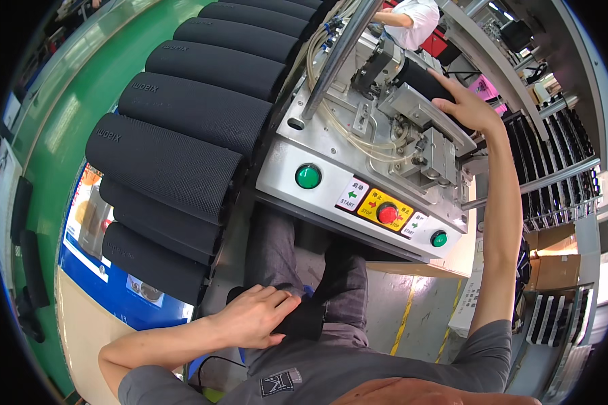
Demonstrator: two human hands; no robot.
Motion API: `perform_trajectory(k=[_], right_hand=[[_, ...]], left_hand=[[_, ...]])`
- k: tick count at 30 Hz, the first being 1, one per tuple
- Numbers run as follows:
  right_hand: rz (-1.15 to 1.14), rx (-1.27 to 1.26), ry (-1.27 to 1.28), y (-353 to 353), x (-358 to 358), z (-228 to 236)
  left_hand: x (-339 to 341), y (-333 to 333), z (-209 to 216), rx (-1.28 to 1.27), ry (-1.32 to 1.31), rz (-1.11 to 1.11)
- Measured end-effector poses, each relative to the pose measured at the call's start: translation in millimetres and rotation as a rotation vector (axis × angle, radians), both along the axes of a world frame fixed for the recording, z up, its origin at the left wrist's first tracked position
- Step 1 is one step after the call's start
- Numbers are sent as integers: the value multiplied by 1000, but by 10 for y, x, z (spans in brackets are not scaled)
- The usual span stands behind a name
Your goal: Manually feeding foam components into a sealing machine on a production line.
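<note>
My left hand (pixel 258 316) is closed over a black fabric-like piece (pixel 304 318) lying across my lap. Its fingers curl onto the near side of the piece. Far to the right, my right hand (pixel 467 108) reaches up to the metal machine (pixel 358 162) and rests on a black curved piece (pixel 422 79) seated behind a metal block. Those fingers are stretched out, with the thumb apart, lying on the piece's surface. My palm and fingers cover part of it.
Black textured pads (pixel 169 162) overlap in a long row on the left. The machine front carries a green button (pixel 309 176), a red button (pixel 388 213) and a smaller green button (pixel 439 238). A metal post (pixel 341 57) rises beside clear hoses. Racks (pixel 554 165) stand right; another person (pixel 412 23) is beyond.
</note>
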State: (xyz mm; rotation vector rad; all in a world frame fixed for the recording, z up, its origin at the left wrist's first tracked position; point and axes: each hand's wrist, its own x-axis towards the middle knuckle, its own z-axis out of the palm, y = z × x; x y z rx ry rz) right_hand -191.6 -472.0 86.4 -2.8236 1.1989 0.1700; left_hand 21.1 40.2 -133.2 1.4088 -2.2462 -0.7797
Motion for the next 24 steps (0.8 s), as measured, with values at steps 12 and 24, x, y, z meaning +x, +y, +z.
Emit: perform_trajectory(k=[12, 24], right_hand=[[80, -13, -165, -208, -192, -239], [106, -101, -386, 52, -243, -510]], left_hand=[[-9, -114, 9, 46, 73, -5], [-183, -281, 421, -10, 87, 214]])
